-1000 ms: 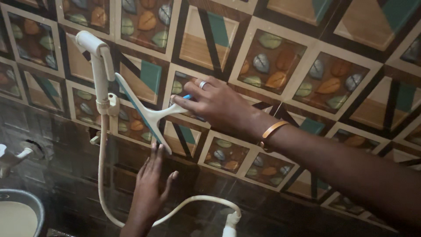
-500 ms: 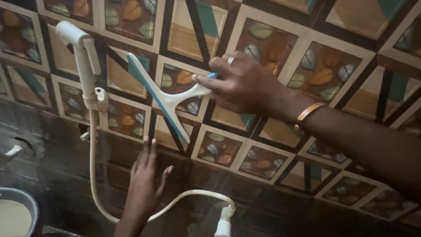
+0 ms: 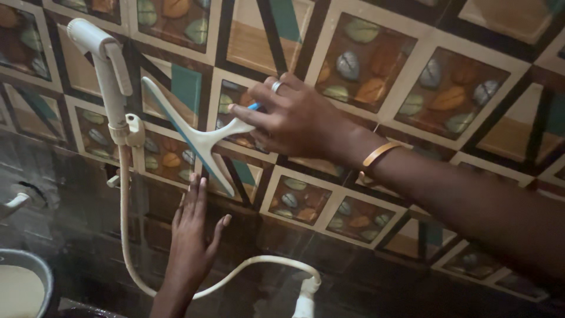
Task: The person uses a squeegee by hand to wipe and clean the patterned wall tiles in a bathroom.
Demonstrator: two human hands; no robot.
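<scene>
The right hand point(image 3: 294, 121) grips the squeegee point(image 3: 197, 138) by its handle, thumb and forefinger pinched round the stem near the point where it widens into the blade, the other fingers curled behind. A short blue tip of the handle shows just past the forefinger. The blade stretches away to the left of the fingertips, slanting from upper left to lower right, and appears to lie against the tiled wall point(image 3: 412, 88), though the contact line is hard to make out.

The squeegee is a pale, T-shaped plastic piece with a thin blue strip along its blade edge. A ring sits on 1 finger of the right hand and a copper-coloured bangle point(image 3: 379, 154) circles the wrist.

The left hand point(image 3: 191, 235) is spread flat, fingers released and holding nothing, pressed on the dark lower tiles just below the blade's lower end.

The wall tiles are glossy, with leaf prints and wood-toned geometric panels. Just left of the blade a white hand sprayer point(image 3: 109, 65) hangs in its clip, its smooth hose point(image 3: 126, 235) looping down and across.
</scene>
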